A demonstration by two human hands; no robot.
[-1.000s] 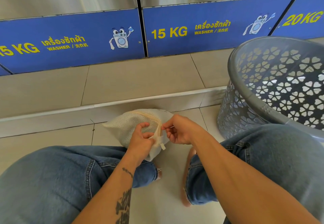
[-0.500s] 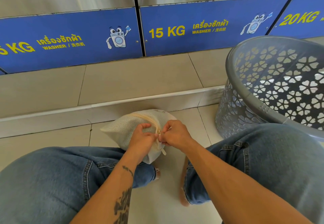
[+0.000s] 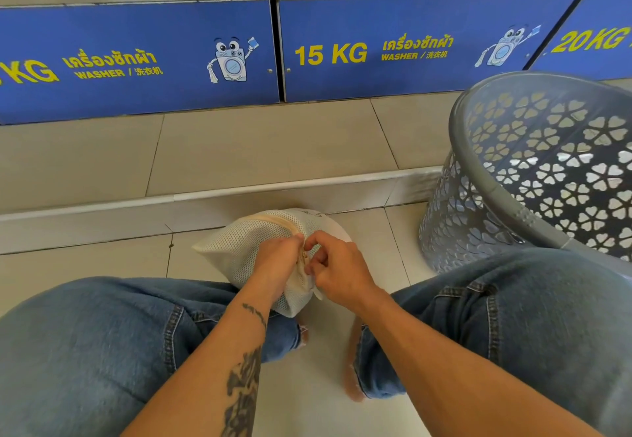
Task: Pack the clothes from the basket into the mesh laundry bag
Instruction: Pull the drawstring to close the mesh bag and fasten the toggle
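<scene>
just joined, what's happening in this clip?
A person crouches on the tiled floor in front of washers. Both hands work the zip of a stuffed mesh laundry bag: the left hand grips the bag at the zip, and the right hand pinches at the zip with its fingers. The grey basket stands to the right; no clothes show in it.

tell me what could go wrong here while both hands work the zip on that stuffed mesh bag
The mesh bag bulges, so fabric may catch in the zipper where the left hand and right hand pinch it. The bag sits loose on the floor tile and may slide if pulled. The basket leans on the person's knee and could tip.
</scene>
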